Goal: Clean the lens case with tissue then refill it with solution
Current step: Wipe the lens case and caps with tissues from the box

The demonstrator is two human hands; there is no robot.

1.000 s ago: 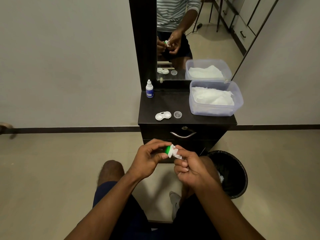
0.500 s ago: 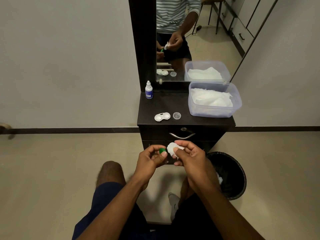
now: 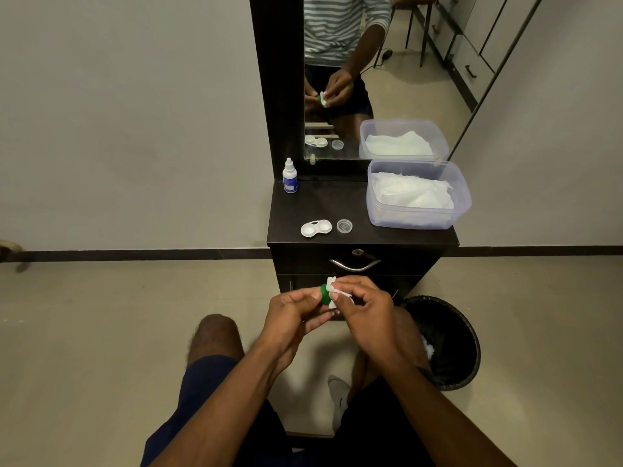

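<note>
I am wiping a green cap [image 3: 324,294] with a wad of tissue [image 3: 333,291], held in the air in front of the cabinet [image 3: 364,237]. To do this well, I judge I should press the tissue into the cap's hollow and twist it against the rim. My left hand [image 3: 290,318] pinches the cap between thumb and fingertips, fingers curled close. My right hand [image 3: 364,308] pinches the tissue, fingers bunched tight against the cap. The white lens case [image 3: 316,228] lies open near the front edge of the cabinet top, a clear cap [image 3: 344,226] just beside it. The solution bottle [image 3: 290,176] stands at the back left corner.
</note>
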